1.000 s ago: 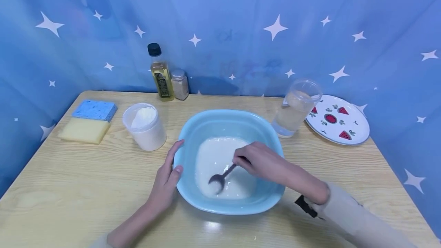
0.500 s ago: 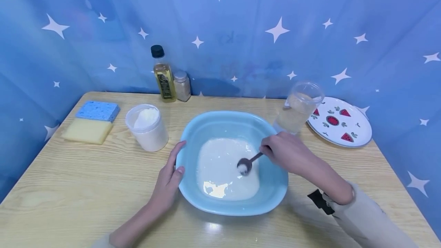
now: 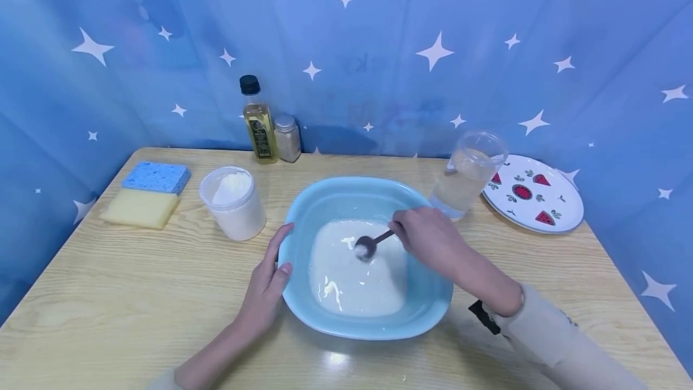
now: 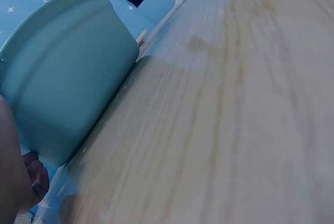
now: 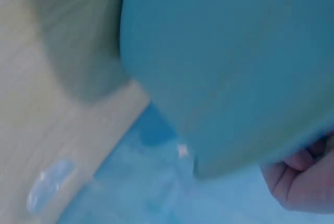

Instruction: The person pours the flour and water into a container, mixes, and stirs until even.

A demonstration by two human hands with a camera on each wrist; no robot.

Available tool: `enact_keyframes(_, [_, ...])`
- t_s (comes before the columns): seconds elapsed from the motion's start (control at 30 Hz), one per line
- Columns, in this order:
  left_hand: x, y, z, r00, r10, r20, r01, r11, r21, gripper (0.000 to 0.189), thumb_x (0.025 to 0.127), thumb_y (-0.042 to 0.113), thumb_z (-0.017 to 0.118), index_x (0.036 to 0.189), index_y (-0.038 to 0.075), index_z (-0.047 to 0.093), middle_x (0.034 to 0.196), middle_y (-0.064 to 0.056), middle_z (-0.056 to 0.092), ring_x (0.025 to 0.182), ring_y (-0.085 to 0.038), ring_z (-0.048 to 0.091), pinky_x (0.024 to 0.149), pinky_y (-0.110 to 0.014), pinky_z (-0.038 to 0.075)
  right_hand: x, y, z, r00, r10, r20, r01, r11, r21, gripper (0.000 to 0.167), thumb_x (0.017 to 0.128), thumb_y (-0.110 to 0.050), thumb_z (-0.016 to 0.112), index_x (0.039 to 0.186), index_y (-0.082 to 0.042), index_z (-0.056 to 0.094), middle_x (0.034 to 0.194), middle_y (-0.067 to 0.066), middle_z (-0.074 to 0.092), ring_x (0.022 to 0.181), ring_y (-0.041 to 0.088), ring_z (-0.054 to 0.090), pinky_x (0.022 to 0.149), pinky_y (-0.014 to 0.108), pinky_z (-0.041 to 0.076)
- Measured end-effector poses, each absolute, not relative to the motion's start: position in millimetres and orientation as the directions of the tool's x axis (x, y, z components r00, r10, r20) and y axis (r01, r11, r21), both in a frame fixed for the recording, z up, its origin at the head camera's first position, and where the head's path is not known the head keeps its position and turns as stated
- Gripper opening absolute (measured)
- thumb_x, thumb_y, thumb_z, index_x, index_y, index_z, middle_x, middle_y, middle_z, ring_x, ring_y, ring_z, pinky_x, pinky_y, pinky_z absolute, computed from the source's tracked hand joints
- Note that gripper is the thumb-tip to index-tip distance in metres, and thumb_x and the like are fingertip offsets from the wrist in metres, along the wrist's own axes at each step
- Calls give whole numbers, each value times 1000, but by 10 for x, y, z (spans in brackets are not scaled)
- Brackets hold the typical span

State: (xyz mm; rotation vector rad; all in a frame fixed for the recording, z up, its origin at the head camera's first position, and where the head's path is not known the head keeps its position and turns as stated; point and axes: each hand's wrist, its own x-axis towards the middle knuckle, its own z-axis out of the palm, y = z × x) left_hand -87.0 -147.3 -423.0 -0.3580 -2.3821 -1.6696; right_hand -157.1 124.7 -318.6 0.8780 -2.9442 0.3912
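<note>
The dark spoon (image 3: 367, 247) is pinched by the right hand (image 3: 433, 242) within the blue basin (image 3: 368, 331), though whether the white liquid (image 3: 352, 284) is touched cannot be surely judged. The basin's left rim is gripped by the left hand (image 3: 262, 294). The basin is placed on the wooden table (image 3: 135, 306), near the white tub (image 3: 240, 215).

room: table (image 3: 108, 306) front-left | obstacles: white tub (image 3: 239, 216) left of basin (image 3: 368, 330), cup (image 3: 460, 184) far-right
</note>
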Motion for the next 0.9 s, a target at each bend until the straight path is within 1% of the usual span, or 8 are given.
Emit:
enact_keyframes(0.07, [-870, -1472, -4230, -948, 78, 309, 317, 334, 887, 60, 89, 9, 39, 145, 31, 29, 145, 0, 36, 116, -21, 48, 86, -45, 46, -1568, 1333, -3129, -859, -505, 81, -510, 836, -201, 13, 87, -12, 62, 75, -8, 66, 54, -5, 45, 52, 13, 41, 47, 25, 35])
enact_keyframes(0.17, [-870, -1475, -4225, -946, 81, 314, 323, 332, 886, 60, 90, 10, 39, 145, 30, 29, 144, 0, 38, 113, -21, 50, 85, -43, 47, -1520, 1433, -3044, -855, -517, 21, -511, 837, -198, 12, 85, -10, 64, 74, -9, 67, 54, -6, 45, 51, 13, 40, 47, 25, 35])
enact_keyframes(0.27, [-870, -1481, -4218, -945, 80, 318, 326, 326, 887, 59, 90, 10, 39, 145, 30, 29, 144, -1, 37, 114, -21, 50, 85, -42, 47, -1460, 1433, -3022, -810, -586, -29, -559, 786, -265, 16, 86, -10, 64, 70, -13, 66, 55, -10, 47, 50, 8, 40, 47, 23, 36])
enact_keyframes(0.4, [-866, -1484, -4220, -946, 83, 312, 322, 320, 891, 59, 91, 9, 39, 145, 30, 29, 145, -2, 36, 114, -22, 50, 85, -41, 47, -1427, 1301, -3122, -758, -652, -11, -606, 710, -359, 21, 88, -12, 61, 68, -14, 63, 56, -11, 46, 50, 4, 39, 48, 21, 36])
enact_keyframes(0.53, [-866, -1479, -4228, -948, 84, 308, 318, 313, 895, 58, 91, 10, 39, 145, 30, 29, 144, -3, 37, 110, -23, 52, 81, -38, 50, -1483, 1167, -3213, -800, -597, 69, -582, 742, -333, 18, 89, -13, 61, 71, -12, 64, 55, -9, 45, 50, 7, 38, 47, 23, 35])
enact_keyframes(0.67, [-868, -1475, -4233, -946, 77, 315, 323, 321, 890, 58, 91, 10, 39, 145, 29, 30, 143, -4, 39, 109, -22, 52, 80, -38, 50, -1581, 1184, -3205, -846, -515, 138, -533, 814, -232, 15, 87, -12, 62, 73, -9, 65, 55, -5, 46, 50, 11, 40, 46, 25, 35])
enact_keyframes(0.77, [-866, -1472, -4232, -946, 75, 314, 321, 323, 890, 59, 90, 9, 39, 144, 30, 30, 142, -4, 40, 107, -22, 53, 79, -37, 50, -1608, 1294, -3136, -873, -473, 123, -488, 857, -167, 13, 86, -10, 63, 74, -6, 66, 55, -2, 46, 49, 13, 42, 45, 25, 36])
enact_keyframes(0.9, [-862, -1466, -4221, -946, 78, 316, 323, 324, 889, 61, 89, 7, 39, 144, 30, 30, 143, -3, 39, 110, -21, 51, 82, -39, 49, -1553, 1436, -2983, -880, -474, 19, -472, 870, -144, 10, 84, -8, 64, 76, -5, 69, 55, -3, 49, 50, 13, 42, 45, 24, 37])
